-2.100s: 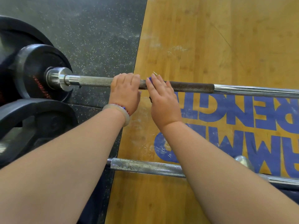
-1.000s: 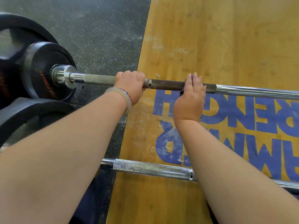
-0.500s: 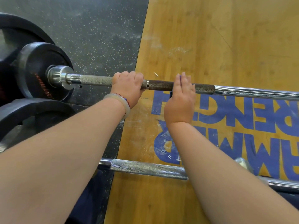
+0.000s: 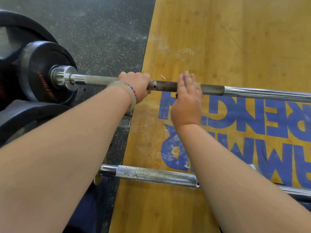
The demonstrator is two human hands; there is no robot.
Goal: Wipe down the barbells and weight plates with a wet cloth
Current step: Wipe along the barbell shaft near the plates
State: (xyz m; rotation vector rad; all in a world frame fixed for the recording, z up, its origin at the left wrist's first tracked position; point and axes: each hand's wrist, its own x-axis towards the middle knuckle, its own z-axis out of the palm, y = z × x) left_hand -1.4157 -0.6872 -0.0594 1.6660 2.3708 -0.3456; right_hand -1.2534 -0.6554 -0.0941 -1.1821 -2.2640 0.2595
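Though barely visible, cloth (image 4: 182, 77) beneath right fingers (image 4: 189, 85).

Bright, even indoor light; shadows are soft and faint. Glare streaks the chrome barbell (image 4: 269, 94). The right hand (image 4: 186, 105) is motion-blurred at its fingertips. Wide-angle distortion bends lines near the edges, and the close foreground looks soft.
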